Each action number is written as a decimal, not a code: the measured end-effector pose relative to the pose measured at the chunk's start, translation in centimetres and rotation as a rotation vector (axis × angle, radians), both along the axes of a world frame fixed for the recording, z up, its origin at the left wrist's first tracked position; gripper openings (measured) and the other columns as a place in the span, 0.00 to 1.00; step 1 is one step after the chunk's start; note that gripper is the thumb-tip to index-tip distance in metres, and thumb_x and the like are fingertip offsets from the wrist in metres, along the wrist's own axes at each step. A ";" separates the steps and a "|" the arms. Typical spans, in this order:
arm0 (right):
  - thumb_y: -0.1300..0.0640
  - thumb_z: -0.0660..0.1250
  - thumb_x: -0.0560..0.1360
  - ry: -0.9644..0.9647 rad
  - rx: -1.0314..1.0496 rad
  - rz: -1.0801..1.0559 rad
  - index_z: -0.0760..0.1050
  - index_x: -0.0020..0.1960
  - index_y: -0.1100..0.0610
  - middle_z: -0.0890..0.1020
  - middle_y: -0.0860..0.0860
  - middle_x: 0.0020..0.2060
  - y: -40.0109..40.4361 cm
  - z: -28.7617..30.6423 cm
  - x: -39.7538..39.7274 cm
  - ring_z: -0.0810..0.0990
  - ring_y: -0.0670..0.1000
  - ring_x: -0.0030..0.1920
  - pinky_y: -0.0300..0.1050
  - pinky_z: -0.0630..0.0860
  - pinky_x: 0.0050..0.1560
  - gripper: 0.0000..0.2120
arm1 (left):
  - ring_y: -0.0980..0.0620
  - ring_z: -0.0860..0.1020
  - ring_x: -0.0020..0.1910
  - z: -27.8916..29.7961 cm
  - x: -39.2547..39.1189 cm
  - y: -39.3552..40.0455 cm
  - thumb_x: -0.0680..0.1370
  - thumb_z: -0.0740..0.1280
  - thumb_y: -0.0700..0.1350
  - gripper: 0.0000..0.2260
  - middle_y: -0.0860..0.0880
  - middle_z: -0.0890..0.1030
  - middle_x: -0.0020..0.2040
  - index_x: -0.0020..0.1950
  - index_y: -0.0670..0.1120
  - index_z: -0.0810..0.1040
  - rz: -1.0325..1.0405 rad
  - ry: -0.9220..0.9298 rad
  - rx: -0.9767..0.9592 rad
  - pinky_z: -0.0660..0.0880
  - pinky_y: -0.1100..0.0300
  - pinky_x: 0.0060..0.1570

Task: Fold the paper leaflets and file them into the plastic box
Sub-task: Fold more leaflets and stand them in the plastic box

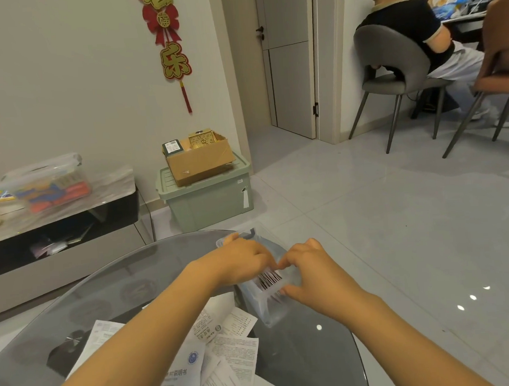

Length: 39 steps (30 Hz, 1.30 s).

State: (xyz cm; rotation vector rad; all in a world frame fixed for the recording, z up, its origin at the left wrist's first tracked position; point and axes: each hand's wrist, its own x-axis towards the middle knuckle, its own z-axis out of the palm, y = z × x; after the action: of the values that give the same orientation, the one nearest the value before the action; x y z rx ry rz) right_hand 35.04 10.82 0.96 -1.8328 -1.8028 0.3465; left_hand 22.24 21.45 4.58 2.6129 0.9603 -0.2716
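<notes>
A clear plastic box (pixel 272 312) stands on the glass table near its right edge. Several folded leaflets (pixel 270 279) stand on edge inside it. My left hand (pixel 242 260) reaches over the box's far left side, fingertips down on the folded leaflets. My right hand (pixel 310 271) is on the box's right side, thumb against its near wall and fingers touching the same leaflets. Loose unfolded leaflets (pixel 214 351) lie spread on the table between my forearms.
The round glass table (pixel 111 292) ends just right of the box. Beyond it stand a green storage bin (pixel 209 201) with a cardboard box on top, a low TV cabinet (pixel 63 232) at left, and a person seated on a grey chair (pixel 394 67) at far right.
</notes>
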 end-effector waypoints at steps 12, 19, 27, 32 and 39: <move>0.54 0.69 0.73 -0.002 0.010 0.086 0.73 0.65 0.50 0.75 0.44 0.59 -3.1 2.0 -1.1 0.61 0.44 0.62 0.35 0.63 0.60 0.20 | 0.53 0.65 0.69 2.7 -5.9 -6.6 0.79 0.51 0.40 0.19 0.49 0.72 0.68 0.65 0.52 0.75 0.146 -0.104 0.186 0.43 0.49 0.74; 0.52 0.69 0.74 -0.012 0.031 0.192 0.76 0.62 0.48 0.77 0.46 0.59 -5.3 2.3 -5.2 0.64 0.46 0.65 0.41 0.65 0.60 0.17 | 0.52 0.66 0.68 2.1 -10.3 -14.3 0.80 0.55 0.43 0.16 0.52 0.71 0.68 0.65 0.52 0.74 0.365 -0.247 0.274 0.56 0.51 0.72; 0.52 0.68 0.74 -0.122 -0.019 0.321 0.76 0.61 0.47 0.78 0.44 0.58 -7.1 0.8 -9.4 0.70 0.44 0.61 0.45 0.72 0.60 0.16 | 0.51 0.63 0.70 -4.1 -14.9 -19.9 0.81 0.56 0.52 0.19 0.52 0.66 0.72 0.72 0.53 0.65 0.582 -0.218 0.278 0.56 0.54 0.71; 0.53 0.67 0.74 -0.179 -0.067 0.361 0.75 0.63 0.47 0.78 0.43 0.59 -6.8 0.0 -11.0 0.74 0.44 0.58 0.42 0.73 0.55 0.17 | 0.47 0.63 0.71 -6.7 -16.2 -19.6 0.76 0.59 0.64 0.37 0.48 0.60 0.75 0.77 0.49 0.49 0.721 -0.067 0.286 0.64 0.51 0.67; 0.52 0.68 0.73 -0.235 -0.171 0.401 0.74 0.64 0.43 0.75 0.46 0.63 -5.8 -1.2 -12.7 0.73 0.48 0.61 0.47 0.73 0.59 0.20 | 0.50 0.70 0.63 -7.8 -16.9 -19.3 0.79 0.56 0.58 0.24 0.50 0.72 0.65 0.72 0.49 0.63 0.696 -0.098 0.376 0.66 0.55 0.61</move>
State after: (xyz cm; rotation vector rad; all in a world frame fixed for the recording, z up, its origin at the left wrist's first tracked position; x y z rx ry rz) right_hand 22.29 5.03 -0.27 -1.6675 -2.3754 0.4608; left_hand 5.34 2.14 -3.25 2.3610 1.9412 0.2329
